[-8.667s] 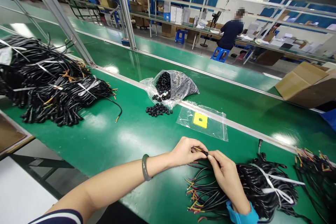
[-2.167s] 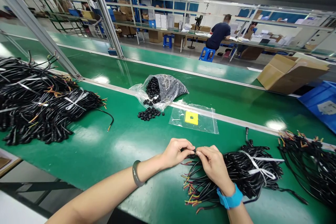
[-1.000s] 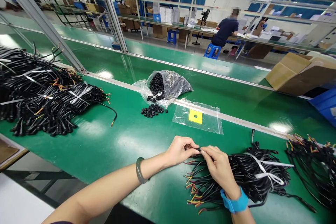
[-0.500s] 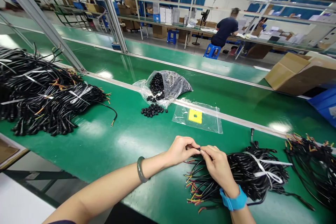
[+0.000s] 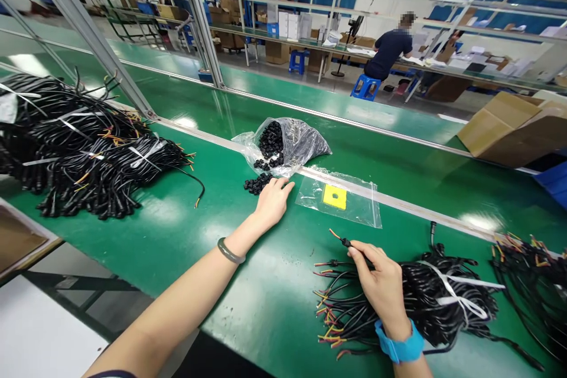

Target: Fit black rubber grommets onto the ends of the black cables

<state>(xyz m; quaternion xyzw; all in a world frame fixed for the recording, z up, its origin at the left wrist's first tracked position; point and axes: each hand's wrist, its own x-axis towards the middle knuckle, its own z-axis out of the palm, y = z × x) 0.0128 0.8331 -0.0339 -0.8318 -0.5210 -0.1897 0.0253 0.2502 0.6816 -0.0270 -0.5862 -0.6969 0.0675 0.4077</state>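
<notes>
In the head view, the left hand [image 5: 271, 205] has left the cable [image 5: 345, 242], where half a second ago both hands met. It now reaches over the right end of the loose black parts [image 5: 256, 185] on the green worktop [image 5: 186, 248], in front of the clear bag [image 5: 305, 144]. Its fingers are slightly parted. The right hand [image 5: 381, 280] pinches the cable between thumb and fingers, holding it above the worktop beside the tied cable bundle [image 5: 447, 301]; its orange-and-red wire ends and a black collar, covered by the fingers earlier, now show.

The left fingertips' undersides are hidden, so whether they grip a part cannot be told. The right hand hides the rest of the cable. The second bundle [image 5: 531, 289] and blue bin [image 5: 553, 183] are cut off at the right edge.
</notes>
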